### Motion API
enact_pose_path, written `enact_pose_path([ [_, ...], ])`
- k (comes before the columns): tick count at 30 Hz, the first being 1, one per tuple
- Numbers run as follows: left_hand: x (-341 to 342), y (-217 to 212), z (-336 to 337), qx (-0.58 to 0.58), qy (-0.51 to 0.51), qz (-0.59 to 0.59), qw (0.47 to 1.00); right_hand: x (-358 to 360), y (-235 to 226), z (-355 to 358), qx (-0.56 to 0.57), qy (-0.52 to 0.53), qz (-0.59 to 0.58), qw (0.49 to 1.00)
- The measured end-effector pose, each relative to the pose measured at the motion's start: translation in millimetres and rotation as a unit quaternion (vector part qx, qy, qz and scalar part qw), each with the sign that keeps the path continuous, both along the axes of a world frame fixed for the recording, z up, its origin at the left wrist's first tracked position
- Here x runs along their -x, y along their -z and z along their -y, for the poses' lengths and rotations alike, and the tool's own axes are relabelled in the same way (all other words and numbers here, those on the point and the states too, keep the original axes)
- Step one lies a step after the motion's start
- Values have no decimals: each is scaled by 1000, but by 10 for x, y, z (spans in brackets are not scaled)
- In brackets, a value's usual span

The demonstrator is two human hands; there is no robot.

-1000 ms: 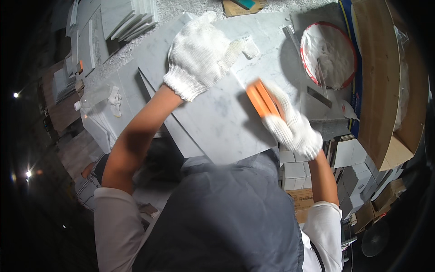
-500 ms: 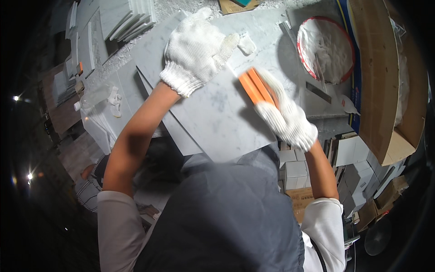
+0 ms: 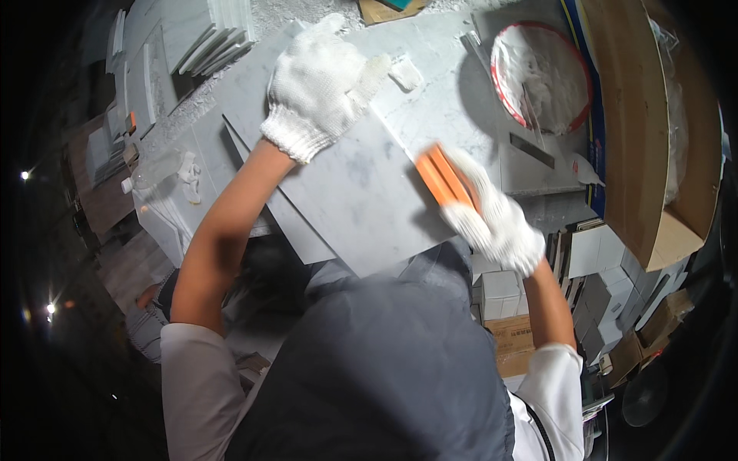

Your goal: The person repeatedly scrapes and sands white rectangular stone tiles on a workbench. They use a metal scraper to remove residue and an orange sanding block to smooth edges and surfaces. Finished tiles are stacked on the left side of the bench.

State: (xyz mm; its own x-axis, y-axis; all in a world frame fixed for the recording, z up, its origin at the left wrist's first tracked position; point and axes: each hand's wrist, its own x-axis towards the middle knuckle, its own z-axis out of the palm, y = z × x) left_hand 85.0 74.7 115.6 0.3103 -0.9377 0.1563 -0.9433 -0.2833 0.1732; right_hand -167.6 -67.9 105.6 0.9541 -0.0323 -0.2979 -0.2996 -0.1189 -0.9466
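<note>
A grey-veined white marble tile (image 3: 369,192) lies slanted in front of me, its near corner by my apron. My left hand (image 3: 315,84), in a white knitted glove, rests on its far left part, with thumb and fingers apart. In my gloved right hand (image 3: 496,223) is an orange grooved block (image 3: 446,177), held against the tile's right edge, fingers along its side. The block's underside is hidden. Another tile (image 3: 300,230) sticks out from beneath the left side of the first. Beyond my left thumb lies a small white piece (image 3: 406,74).
A red-rimmed bowl (image 3: 498,77) with white material stands at the right, near a flat metal strip (image 3: 532,150). Farther right is a long cardboard box (image 3: 630,131). Stacked tiles (image 3: 219,42) stand far left; a clear bottle (image 3: 154,173) lies nearer. White powder covers the far surface.
My right hand and the orange block have slid toward me along the tile's right edge. My left hand stays on the tile; the whole view has shifted slightly.
</note>
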Motion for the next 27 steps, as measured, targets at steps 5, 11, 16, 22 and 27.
enact_pose_path([
  [5, 6, 8, 32, 31, 16, 80, 996, -142, -36, -6, -36, 30, 18, 999],
  [11, 3, 9, 1, 20, 4, 28, 999, -229, -79, 15, 15, 9, 26, 1000],
  [16, 3, -17, 31, 30, 22, 34, 999, -71, -11, 11, 13, 10, 23, 1000],
  [22, 13, -30, -4, 29, 12, 19, 999, 641, 224, -23, 127, 74, -40, 988],
  [27, -23, 71, -82, 164, -15, 41, 985, 355, 535, -123, 404, 110, -28, 908],
])
